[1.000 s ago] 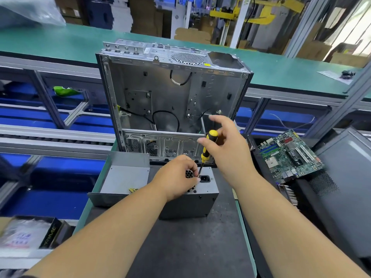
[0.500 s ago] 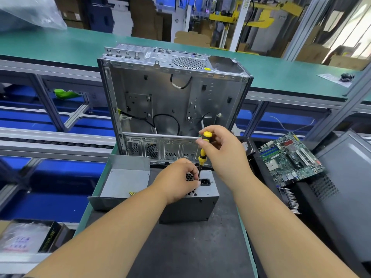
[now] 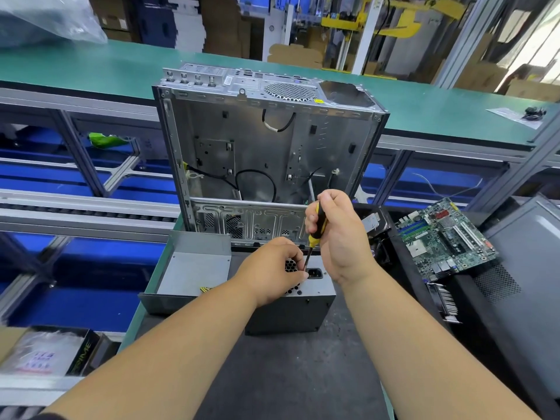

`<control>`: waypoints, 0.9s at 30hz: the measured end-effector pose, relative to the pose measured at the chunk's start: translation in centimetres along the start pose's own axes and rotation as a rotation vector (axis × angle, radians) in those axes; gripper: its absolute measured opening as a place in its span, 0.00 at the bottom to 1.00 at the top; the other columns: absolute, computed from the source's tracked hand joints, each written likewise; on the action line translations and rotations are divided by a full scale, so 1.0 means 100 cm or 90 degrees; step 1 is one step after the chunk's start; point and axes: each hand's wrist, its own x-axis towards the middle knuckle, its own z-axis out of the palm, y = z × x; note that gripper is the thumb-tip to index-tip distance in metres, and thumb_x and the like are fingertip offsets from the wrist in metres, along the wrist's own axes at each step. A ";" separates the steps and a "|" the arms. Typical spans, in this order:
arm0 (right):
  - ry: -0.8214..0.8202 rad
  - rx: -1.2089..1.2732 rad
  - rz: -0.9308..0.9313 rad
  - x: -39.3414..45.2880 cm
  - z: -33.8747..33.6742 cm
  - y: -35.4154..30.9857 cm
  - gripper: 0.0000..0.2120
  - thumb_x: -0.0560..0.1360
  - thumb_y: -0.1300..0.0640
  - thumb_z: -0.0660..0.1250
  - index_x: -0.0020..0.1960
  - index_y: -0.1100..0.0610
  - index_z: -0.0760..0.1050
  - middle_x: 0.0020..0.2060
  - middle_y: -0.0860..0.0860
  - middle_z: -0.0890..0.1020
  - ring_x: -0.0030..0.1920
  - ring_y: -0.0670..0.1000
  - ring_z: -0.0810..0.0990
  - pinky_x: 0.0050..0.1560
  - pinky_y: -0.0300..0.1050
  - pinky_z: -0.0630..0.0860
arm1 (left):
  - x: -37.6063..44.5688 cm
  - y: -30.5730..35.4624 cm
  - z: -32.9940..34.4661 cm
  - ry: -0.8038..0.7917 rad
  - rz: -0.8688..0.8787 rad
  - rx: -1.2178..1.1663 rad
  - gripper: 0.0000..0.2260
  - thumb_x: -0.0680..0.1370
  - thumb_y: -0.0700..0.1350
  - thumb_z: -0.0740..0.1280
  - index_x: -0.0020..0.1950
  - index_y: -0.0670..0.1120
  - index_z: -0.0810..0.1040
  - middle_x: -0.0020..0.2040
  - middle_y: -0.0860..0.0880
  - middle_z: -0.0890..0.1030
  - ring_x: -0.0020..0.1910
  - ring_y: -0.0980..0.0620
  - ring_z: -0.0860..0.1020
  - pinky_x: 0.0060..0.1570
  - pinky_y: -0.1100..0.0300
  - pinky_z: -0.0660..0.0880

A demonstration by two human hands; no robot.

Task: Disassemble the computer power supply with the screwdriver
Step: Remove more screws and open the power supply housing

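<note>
The only lettering that can be read is "PRIME", in pale slanted capitals on the dark side of a flat box (image 3: pixel 79 353) at the lower left edge of the view. The clear-wrapped top of that box carries small red and blue print, too blurred to make out. A small yellow sticker (image 3: pixel 318 101) on the top edge of the open computer case (image 3: pixel 260 140) and a pale label near its rear slots hold marks too small to read

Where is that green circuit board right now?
In the head view, the circuit board lies tilted at the right, beside the right hand, resting on dark gear next to a grey panel.
</note>
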 end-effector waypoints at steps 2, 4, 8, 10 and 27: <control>-0.007 0.019 0.015 0.001 -0.002 -0.002 0.08 0.78 0.49 0.59 0.46 0.53 0.69 0.35 0.47 0.77 0.34 0.48 0.73 0.41 0.45 0.70 | 0.000 0.000 0.000 -0.001 -0.002 0.005 0.07 0.72 0.53 0.73 0.39 0.59 0.75 0.52 0.62 0.74 0.52 0.60 0.75 0.56 0.53 0.74; -0.019 0.023 0.030 0.003 -0.005 -0.004 0.08 0.77 0.50 0.60 0.45 0.54 0.73 0.37 0.48 0.79 0.37 0.49 0.77 0.44 0.46 0.74 | 0.000 0.000 0.000 -0.002 -0.003 0.010 0.07 0.73 0.53 0.72 0.39 0.59 0.74 0.52 0.62 0.73 0.52 0.60 0.74 0.56 0.53 0.74; -0.010 -0.020 0.061 0.006 -0.008 -0.013 0.10 0.72 0.51 0.61 0.43 0.55 0.79 0.35 0.49 0.81 0.39 0.50 0.79 0.45 0.47 0.76 | -0.001 0.001 -0.001 -0.003 -0.001 0.013 0.08 0.73 0.53 0.73 0.39 0.59 0.75 0.52 0.62 0.74 0.53 0.59 0.75 0.56 0.53 0.74; -0.016 -0.003 0.086 0.007 -0.005 -0.016 0.09 0.69 0.53 0.62 0.41 0.57 0.79 0.33 0.51 0.79 0.35 0.50 0.78 0.43 0.46 0.77 | -0.001 0.001 -0.001 -0.004 0.000 0.014 0.08 0.73 0.53 0.73 0.39 0.59 0.75 0.52 0.62 0.74 0.53 0.59 0.75 0.57 0.53 0.74; -0.023 0.023 0.096 0.008 -0.010 -0.011 0.11 0.76 0.48 0.64 0.45 0.56 0.77 0.37 0.47 0.82 0.38 0.48 0.80 0.45 0.46 0.78 | -0.002 0.001 -0.001 -0.006 0.008 0.009 0.08 0.73 0.53 0.72 0.39 0.59 0.74 0.52 0.62 0.74 0.53 0.58 0.75 0.58 0.52 0.74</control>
